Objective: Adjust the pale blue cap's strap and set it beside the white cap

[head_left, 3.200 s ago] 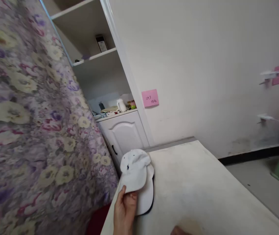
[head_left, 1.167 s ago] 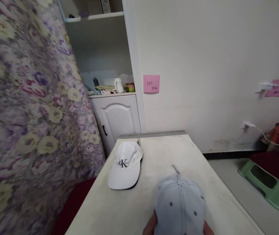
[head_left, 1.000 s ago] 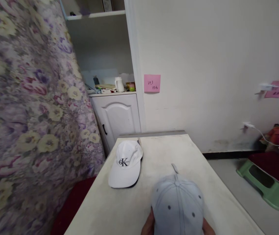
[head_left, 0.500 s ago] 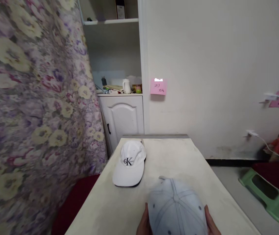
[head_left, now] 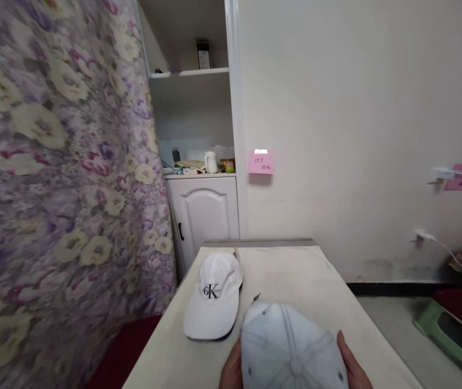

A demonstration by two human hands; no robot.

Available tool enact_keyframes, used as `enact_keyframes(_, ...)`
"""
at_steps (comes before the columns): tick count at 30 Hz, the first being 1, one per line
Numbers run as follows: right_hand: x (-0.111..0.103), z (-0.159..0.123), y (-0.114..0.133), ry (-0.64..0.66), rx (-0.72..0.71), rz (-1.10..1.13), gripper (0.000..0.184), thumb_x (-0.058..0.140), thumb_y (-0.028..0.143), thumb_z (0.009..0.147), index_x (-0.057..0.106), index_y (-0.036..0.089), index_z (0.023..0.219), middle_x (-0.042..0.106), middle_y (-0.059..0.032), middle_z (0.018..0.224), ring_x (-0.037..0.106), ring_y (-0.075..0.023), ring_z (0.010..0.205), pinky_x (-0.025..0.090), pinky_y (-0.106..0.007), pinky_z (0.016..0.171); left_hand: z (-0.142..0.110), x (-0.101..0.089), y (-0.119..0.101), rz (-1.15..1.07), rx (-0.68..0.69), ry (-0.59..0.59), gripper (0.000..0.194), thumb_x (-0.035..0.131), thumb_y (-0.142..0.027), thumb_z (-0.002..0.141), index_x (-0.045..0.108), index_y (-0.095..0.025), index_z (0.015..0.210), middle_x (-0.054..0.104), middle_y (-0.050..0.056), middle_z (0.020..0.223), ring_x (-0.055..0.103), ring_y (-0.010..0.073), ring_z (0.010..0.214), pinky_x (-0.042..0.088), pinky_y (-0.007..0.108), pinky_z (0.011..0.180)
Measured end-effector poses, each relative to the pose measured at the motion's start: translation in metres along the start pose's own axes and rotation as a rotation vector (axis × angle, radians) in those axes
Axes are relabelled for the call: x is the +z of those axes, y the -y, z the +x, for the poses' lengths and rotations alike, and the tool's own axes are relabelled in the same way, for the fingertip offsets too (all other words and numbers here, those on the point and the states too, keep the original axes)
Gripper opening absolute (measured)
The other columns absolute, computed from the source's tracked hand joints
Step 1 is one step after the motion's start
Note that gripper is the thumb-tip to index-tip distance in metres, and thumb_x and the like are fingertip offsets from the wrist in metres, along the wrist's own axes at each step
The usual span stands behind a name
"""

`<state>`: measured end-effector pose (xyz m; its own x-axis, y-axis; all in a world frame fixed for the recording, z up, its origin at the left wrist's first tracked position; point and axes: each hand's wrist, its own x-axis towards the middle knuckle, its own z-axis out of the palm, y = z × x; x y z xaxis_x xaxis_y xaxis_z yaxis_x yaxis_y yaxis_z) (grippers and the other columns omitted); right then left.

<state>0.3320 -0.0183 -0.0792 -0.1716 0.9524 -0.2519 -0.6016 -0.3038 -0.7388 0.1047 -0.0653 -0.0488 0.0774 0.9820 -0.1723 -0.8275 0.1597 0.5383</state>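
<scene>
Against the frames from a second earlier, the pale blue cap (head_left: 293,348) had been turned in the person's hands and drawn nearer, so that its crown now filled the near middle of the view above the bench (head_left: 316,281). Its back strap, which had stuck up at the far side, showed only as a small tab at the far left edge of the crown. That suggested the cap was being handled and looked over rather than laid down.

Going left to right: the flowered curtain (head_left: 53,178) hung along the left. Beyond it stood the white cupboard (head_left: 204,216). The white cap (head_left: 215,297) with its black lettering lay where it had lain on the far left of the bench, just beside the blue one and seemingly apart from it. The left hand (head_left: 231,370) held the blue cap's left side, its grip closed on the fabric, and the right hand (head_left: 352,364) did the same on the right. A pink note (head_left: 260,162) was stuck to the wall.

Most of both hands was hidden under the cap or cut off by the near edge; only fingers and a thumb showed. The brim of the blue cap could not be seen. The writing on the note was too small to read.
</scene>
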Motion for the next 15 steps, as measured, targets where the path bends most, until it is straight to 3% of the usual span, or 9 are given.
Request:
enact_keyframes(3, 0.009, 0.008, 0.016, 0.032, -0.032, 0.035, 0.054, 0.079, 0.063, 0.068, 0.082, 0.023, 0.104, 0.080, -0.0121, 0.117, 0.061, -0.0396, 0.129, 0.049, -0.055, 0.108, 0.012, 0.011, -0.010, 0.002, -0.021, 0.015, 0.029, 0.069, -0.038, 0.089, 0.080, -0.024, 0.112, 0.080, 0.010, 0.116, 0.062, 0.0347, 0.129, 0.035, 0.050, 0.119)
enact_keyframes(8, 0.003, 0.019, 0.035, 0.148, -0.014, 0.137, 0.039, 0.087, 0.048, 0.066, 0.084, 0.018, 0.090, 0.081, -0.0160, 0.112, 0.067, -0.0407, 0.120, 0.050, -0.054, 0.107, 0.018, 0.030, -0.022, -0.090, 0.040, 0.056, 0.021, 0.068, -0.028, 0.090, 0.082, -0.029, 0.105, 0.082, 0.006, 0.111, 0.068, 0.0321, 0.121, 0.040, 0.047, 0.116)
enact_keyframes(12, -0.003, 0.006, 0.042, 0.177, -0.084, 0.156, 0.031, 0.084, 0.047, 0.071, 0.083, 0.023, 0.090, 0.083, -0.0101, 0.106, 0.070, -0.0370, 0.114, 0.051, -0.051, 0.106, -0.003, 0.045, -0.032, 0.003, 0.095, 0.142, 0.028, 0.071, -0.023, 0.086, 0.079, -0.030, 0.112, 0.083, 0.006, 0.109, 0.072, 0.0305, 0.113, 0.045, 0.044, 0.111)
enact_keyframes(15, -0.002, -0.014, 0.046, 0.162, -0.144, 0.077, 0.038, 0.084, 0.049, 0.068, 0.082, 0.023, 0.096, 0.082, -0.0112, 0.106, 0.069, -0.0382, 0.113, 0.053, -0.049, 0.103, -0.026, 0.057, -0.037, 0.116, 0.108, 0.186, 0.034, 0.075, -0.029, 0.083, 0.078, -0.024, 0.116, 0.083, 0.011, 0.103, 0.075, 0.0319, 0.101, 0.053, 0.043, 0.099)
